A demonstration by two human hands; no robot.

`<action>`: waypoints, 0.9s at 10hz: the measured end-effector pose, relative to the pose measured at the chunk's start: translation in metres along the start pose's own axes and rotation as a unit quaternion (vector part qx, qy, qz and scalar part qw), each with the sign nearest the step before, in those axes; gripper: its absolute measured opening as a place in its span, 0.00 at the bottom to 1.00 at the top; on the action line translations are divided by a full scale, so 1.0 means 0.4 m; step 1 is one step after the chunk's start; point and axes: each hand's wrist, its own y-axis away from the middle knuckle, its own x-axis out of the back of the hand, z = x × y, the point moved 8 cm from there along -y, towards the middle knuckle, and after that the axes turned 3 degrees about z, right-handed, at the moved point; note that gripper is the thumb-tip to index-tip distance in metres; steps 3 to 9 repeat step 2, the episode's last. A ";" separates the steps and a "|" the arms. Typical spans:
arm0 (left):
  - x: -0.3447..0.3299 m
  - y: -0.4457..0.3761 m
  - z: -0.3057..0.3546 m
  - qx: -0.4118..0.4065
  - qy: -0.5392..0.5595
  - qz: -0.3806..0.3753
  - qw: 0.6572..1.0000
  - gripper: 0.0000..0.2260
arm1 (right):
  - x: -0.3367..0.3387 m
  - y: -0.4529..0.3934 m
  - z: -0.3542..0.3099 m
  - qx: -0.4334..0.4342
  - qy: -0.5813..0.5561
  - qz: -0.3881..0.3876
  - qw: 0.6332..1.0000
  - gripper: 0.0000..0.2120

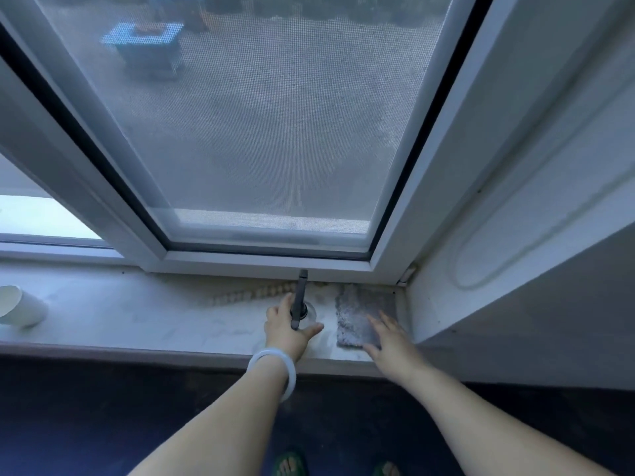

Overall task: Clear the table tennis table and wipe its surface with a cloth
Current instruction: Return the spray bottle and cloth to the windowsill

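I stand at a white window sill; no table tennis table is in view. A grey cloth lies flat on the sill's right end, by the window frame corner. My right hand rests on the cloth's near edge with fingers spread. My left hand, a white bangle on its wrist, is wrapped around a clear spray bottle with a dark trigger head that stands on the sill just left of the cloth.
A white paper cup lies tilted at the sill's far left. A string of pale beads lies along the frame behind the bottle. A mesh window screen rises above. A white wall closes the right side.
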 end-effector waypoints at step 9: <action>0.040 0.071 -0.037 0.060 -0.056 0.057 0.995 0.36 | 0.040 0.060 -0.005 0.001 -0.032 0.049 0.998 0.32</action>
